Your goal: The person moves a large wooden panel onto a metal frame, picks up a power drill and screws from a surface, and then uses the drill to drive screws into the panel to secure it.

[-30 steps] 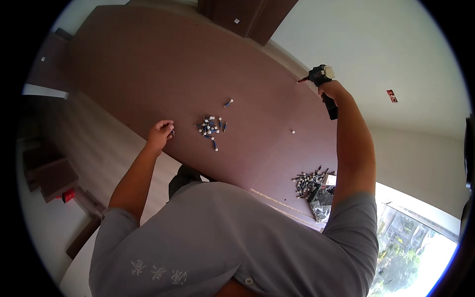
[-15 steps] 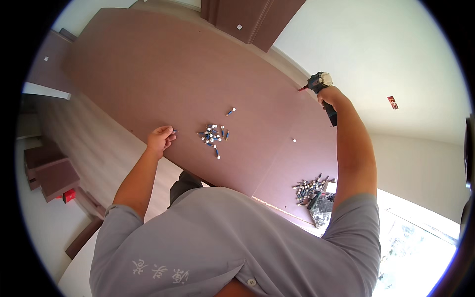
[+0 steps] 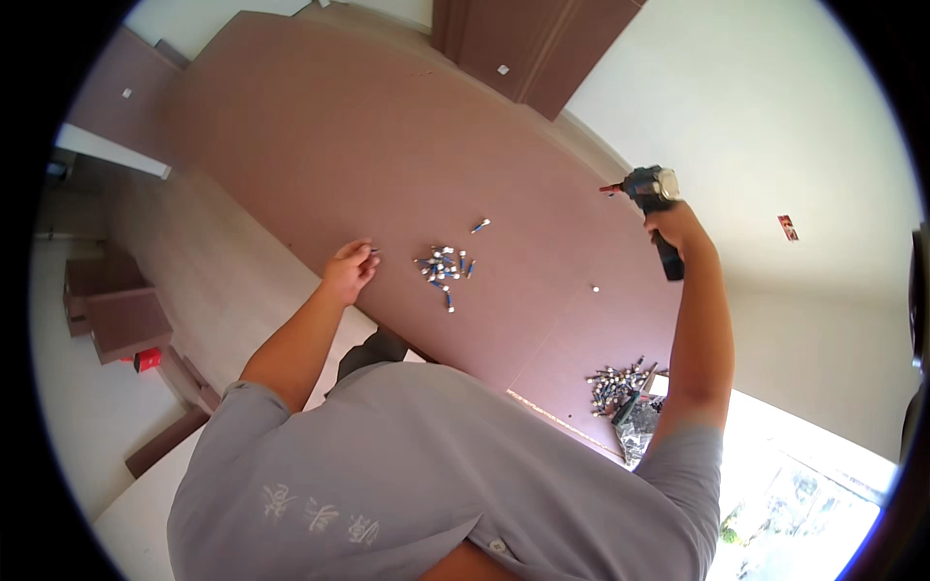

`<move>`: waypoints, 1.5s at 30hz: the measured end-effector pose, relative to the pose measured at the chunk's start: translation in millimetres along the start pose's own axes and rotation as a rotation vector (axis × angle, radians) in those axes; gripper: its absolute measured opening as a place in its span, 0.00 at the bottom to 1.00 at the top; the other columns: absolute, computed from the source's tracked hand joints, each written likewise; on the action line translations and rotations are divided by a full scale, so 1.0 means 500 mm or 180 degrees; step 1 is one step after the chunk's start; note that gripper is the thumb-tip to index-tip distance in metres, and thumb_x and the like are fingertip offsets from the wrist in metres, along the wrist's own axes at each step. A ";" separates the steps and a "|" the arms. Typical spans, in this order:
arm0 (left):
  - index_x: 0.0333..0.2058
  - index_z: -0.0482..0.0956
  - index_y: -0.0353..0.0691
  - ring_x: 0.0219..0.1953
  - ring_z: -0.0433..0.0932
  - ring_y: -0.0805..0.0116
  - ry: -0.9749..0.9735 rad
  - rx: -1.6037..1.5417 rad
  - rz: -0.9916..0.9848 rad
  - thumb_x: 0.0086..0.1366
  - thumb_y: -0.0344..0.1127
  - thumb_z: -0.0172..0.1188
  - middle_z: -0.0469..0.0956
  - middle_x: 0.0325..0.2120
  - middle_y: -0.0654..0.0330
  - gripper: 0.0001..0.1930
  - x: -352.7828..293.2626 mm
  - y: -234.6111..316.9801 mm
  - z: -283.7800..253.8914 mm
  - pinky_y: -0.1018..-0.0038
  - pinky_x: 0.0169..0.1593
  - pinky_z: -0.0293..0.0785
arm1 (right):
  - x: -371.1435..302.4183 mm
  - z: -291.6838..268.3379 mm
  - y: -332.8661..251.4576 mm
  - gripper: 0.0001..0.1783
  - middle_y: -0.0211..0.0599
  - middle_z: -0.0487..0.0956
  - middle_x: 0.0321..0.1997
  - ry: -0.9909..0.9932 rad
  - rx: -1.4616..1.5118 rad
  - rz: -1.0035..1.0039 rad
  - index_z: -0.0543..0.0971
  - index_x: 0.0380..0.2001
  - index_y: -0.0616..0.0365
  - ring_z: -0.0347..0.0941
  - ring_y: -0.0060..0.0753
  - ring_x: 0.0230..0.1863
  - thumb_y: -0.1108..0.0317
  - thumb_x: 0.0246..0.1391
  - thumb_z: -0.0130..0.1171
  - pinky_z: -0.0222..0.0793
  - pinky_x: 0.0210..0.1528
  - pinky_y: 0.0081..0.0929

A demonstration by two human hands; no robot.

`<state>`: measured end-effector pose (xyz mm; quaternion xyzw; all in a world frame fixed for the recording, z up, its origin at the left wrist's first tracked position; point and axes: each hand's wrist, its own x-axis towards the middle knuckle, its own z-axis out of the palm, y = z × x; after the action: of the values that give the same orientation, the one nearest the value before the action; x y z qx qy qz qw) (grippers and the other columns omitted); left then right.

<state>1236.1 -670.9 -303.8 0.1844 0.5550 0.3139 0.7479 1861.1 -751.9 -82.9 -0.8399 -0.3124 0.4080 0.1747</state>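
Observation:
My left hand (image 3: 351,273) is closed in a pinch over the near edge of a large brown panel (image 3: 320,145). A small dark end pokes out from its fingertips; it looks like one of the furniture connecting bolts, though most of it is hidden. To the right of that hand lies a loose pile of connecting bolts (image 3: 443,266) with white round ends and blue shafts, one lying apart beyond it. Over the panel's far right edge, my right hand (image 3: 673,225) grips a cordless drill (image 3: 651,186) by its handle, the red-tipped bit pointing left.
Darker bolts (image 3: 615,387) are heaped at the panel's near right, beside a clear plastic bag (image 3: 637,426). A single white piece (image 3: 596,289) lies on the panel. Brown boards (image 3: 528,53) stand at the far side by a white wall (image 3: 717,107). Brown boxes (image 3: 126,324) sit at left.
The whole view has shifted, so the panel and piles appear further right and slightly lower. Both hands keep their holds; the drill remains over the panel's far right edge.

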 end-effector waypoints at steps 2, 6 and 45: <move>0.49 0.83 0.48 0.40 0.84 0.71 -0.0339 -0.0148 -0.0163 0.76 0.31 0.62 0.84 0.38 0.64 0.07 -0.001 -0.005 0.031 0.76 0.40 0.78 | -0.107 0.079 -0.010 0.15 0.40 0.82 0.31 -0.0254 0.0789 -0.0281 0.82 0.37 0.66 0.80 0.35 0.27 0.76 0.41 0.66 0.78 0.32 0.35; 0.49 0.82 0.46 0.41 0.84 0.71 -0.0719 -0.0113 -0.0406 0.76 0.31 0.61 0.85 0.40 0.64 0.06 0.008 0.017 0.103 0.73 0.43 0.81 | -0.223 0.327 0.002 0.21 0.37 0.82 0.35 -0.1120 0.2086 -0.0548 0.81 0.42 0.64 0.81 0.35 0.32 0.77 0.40 0.70 0.80 0.36 0.36; 0.45 0.80 0.41 0.28 0.82 0.73 -0.1099 0.2389 -0.0434 0.78 0.50 0.56 0.83 0.32 0.61 0.17 0.402 0.534 -0.192 0.74 0.29 0.74 | -0.013 0.838 -0.563 0.14 0.39 0.80 0.30 0.0294 0.2518 0.0564 0.80 0.40 0.63 0.80 0.39 0.28 0.79 0.47 0.65 0.80 0.34 0.38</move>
<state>1112.1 -346.4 -311.0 0.4569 0.5083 0.0041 0.7300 1417.4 -531.0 -178.8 -0.7490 -0.0497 0.4721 0.4622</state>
